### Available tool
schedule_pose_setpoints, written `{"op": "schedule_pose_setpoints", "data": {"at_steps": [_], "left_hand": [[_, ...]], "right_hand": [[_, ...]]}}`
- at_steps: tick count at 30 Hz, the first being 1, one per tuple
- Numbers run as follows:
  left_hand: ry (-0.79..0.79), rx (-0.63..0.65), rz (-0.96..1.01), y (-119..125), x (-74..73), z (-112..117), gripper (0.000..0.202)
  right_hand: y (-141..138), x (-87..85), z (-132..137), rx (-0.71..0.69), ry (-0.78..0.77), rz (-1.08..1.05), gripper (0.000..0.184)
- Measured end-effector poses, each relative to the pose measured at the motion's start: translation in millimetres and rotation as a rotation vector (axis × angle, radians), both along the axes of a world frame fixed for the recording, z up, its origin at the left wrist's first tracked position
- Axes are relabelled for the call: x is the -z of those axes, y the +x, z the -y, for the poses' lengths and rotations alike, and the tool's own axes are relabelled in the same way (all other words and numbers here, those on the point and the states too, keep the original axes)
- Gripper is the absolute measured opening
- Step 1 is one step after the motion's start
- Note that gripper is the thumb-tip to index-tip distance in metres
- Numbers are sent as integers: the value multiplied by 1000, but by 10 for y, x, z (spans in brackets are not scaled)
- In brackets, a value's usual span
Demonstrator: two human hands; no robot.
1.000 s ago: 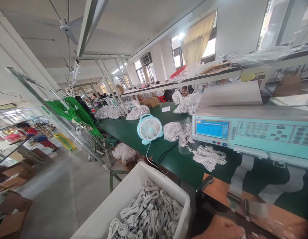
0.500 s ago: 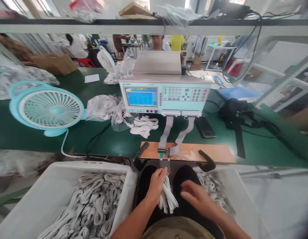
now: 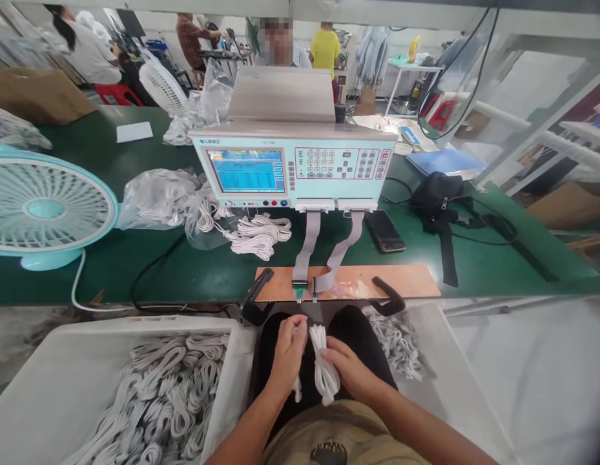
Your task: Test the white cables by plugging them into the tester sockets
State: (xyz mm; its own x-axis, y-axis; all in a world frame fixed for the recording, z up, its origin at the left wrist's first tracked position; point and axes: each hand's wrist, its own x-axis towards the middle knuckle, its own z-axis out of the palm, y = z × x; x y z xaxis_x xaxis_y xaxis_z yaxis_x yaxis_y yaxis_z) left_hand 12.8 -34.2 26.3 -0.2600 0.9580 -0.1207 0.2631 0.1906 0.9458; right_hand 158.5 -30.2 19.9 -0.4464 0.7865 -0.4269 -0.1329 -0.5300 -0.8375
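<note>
My left hand and my right hand meet over my lap, both closed on a coiled bundle of white cable. The left hand pinches one end of it, the right hand grips the coil from the side. Just ahead, a copper-coloured test board with two black handles lies at the bench edge. Two grey ribbon cables join it to a pale blue tester with a lit screen.
A white bin of coiled white cables stands at my left, another bin with several coils at my right. On the green bench are a blue fan, bagged cables, loose coils, a phone and a black bag. People work behind the bench.
The view swung from the aisle at the left to my lap and bench. My right hand moved in and took hold of the cable bundle that the left hand held.
</note>
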Motion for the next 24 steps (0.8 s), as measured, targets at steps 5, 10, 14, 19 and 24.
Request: {"op": "schedule_pose_setpoints", "data": {"at_steps": [5, 10, 14, 19, 24], "left_hand": [[218, 505, -298, -177, 86, 254, 33], [315, 658, -451, -83, 54, 366, 32], [266, 462, -202, -58, -45, 250, 20], [96, 128, 108, -81, 3, 121, 23], [-2, 51, 220, -64, 22, 82, 26]], "right_hand": [[43, 54, -75, 217, -152, -27, 25], [-9, 95, -103, 136, 3, 32, 27], [17, 173, -77, 29, 287, 278, 44], [126, 124, -67, -174, 887, 553, 40], [216, -58, -145, -361, 1125, 462, 31]]}}
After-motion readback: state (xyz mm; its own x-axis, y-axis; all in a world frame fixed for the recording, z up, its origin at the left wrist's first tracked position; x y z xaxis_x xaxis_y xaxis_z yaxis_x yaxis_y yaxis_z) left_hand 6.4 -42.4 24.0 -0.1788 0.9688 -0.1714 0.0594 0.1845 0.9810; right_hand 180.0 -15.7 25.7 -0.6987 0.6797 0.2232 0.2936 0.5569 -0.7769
